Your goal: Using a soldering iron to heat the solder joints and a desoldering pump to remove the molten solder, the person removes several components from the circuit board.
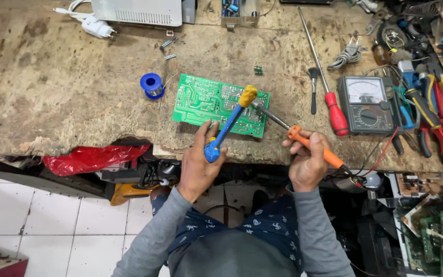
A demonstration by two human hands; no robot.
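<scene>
Here, at the near edge of the worn, stained wooden workbench (52, 92), the left hand (198, 164) has its fingers wrapped round a blue desoldering pump with a yellow tip (229, 123), whose tip rests over the green printed circuit board (201, 100). The right hand (307, 161) is clamped on the orange handle of a soldering iron (311, 146), its metal tip reaching onto the board's near right part, just beside the pump's tip. The board lies flat near the middle of the near edge. A blue spool of solder wire (152, 84) sits just left of it. Toward the right edge lie a red-handled screwdriver (334, 110), an analogue multimeter (367, 102) and pliers (437, 113).
</scene>
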